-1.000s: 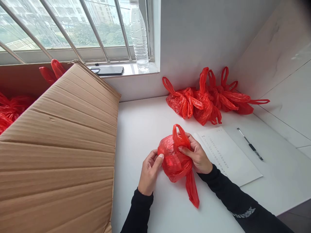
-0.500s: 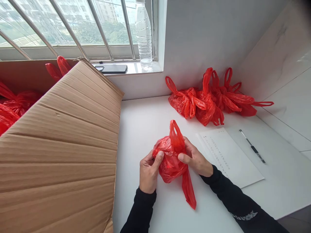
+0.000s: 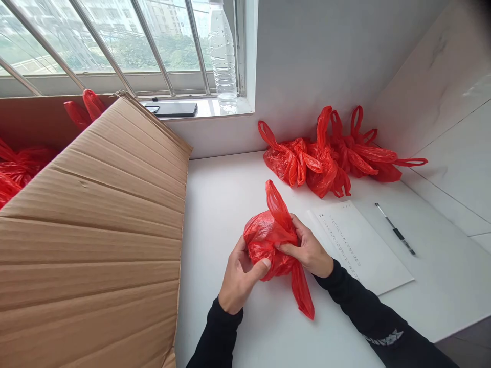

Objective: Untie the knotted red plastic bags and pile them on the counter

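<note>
A knotted red plastic bag [image 3: 264, 237] is held between my two hands over the white tabletop [image 3: 218, 204]. My left hand [image 3: 241, 273] grips its lower left side, thumb lying across the front and fingers partly hidden behind. On the right side, my right hand [image 3: 307, 248] is closed on the bag with its thumb pressed near the knot. One handle loop points up and the other hangs down toward me. What the bag contains cannot be made out.
Several knotted red bags [image 3: 326, 158] lie against the wall. A sheet of paper with writing [image 3: 368, 250] and a pen [image 3: 395, 228] are at the right. At the left, a cardboard box [image 3: 115, 230] holds more red bags. A phone [image 3: 176, 109] and a bottle [image 3: 223, 61] occupy the windowsill.
My left thumb has slid down and right across the bag, and my right thumb has moved in toward the knot. The bag has turned slightly, its upper handle now leaning and narrower.
</note>
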Demonstrator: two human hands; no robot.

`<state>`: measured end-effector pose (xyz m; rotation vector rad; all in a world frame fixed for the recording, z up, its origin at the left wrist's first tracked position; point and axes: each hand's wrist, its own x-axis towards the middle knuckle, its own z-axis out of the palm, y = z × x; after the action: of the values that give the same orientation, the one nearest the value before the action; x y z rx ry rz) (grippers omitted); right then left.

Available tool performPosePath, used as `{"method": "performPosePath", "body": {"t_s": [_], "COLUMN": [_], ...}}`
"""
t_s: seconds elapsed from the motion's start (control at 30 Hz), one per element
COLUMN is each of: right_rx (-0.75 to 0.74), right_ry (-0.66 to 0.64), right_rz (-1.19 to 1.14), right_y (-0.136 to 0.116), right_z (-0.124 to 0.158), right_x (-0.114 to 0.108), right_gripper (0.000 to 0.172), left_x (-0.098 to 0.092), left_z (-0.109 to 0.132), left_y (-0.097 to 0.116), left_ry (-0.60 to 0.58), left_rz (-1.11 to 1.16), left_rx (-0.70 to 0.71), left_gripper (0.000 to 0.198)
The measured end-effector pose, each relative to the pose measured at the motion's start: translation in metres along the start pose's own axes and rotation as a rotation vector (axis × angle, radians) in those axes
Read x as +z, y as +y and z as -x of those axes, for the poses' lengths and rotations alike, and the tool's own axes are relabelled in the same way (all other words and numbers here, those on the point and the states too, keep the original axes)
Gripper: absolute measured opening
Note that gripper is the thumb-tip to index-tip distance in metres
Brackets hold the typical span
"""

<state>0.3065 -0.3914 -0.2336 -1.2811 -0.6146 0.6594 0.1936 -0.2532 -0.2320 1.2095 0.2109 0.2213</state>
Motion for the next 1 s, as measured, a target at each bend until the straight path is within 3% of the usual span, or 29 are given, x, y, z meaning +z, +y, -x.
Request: {"method": "performPosePath", "body": {"t_s": [0.1, 0.2, 0.43, 0.7, 0.9, 1.0], "right_rx": [0.012, 0.032, 0.038, -0.002, 0.030, 0.044], "right_ry": [0.043, 0.036, -0.136, -0.024, 0.064, 0.074], "right_rz": [-0.034, -0.071, -0.083, -0.044, -0.069, -0.103], "right_y": [0.003, 0.003, -0.003, 0.004, 0.007, 0.007], "right_z": [-0.001, -0.001, 0.001, 0.000, -0.001, -0.001], "right_x": [-0.002, -0.003, 0.001, 0.001, 0.001, -0.002], "right_gripper": [0.033, 0.036, 0.065, 0.048, 0.036, 0.033], "left_x": [0.004, 0.006, 0.001, 0.000, 0.000, 0.000], "left_z": [0.000, -0.001, -0.004, -0.007, -0.004, -0.004], "left_y": [-0.001, -0.004, -0.008, -0.015, -0.011, -0.009], "left_ry": [-0.046, 0.011, 0.123, 0.229, 0.098, 0.092], "left_rz": [-0.016, -0.014, -0.001, 0.031, 0.087, 0.124], "left_rx": [0.002, 0.006, 0.048, -0.004, 0.035, 0.007], "left_gripper": [0.059, 0.053, 0.047, 0.038, 0.053, 0.049]}}
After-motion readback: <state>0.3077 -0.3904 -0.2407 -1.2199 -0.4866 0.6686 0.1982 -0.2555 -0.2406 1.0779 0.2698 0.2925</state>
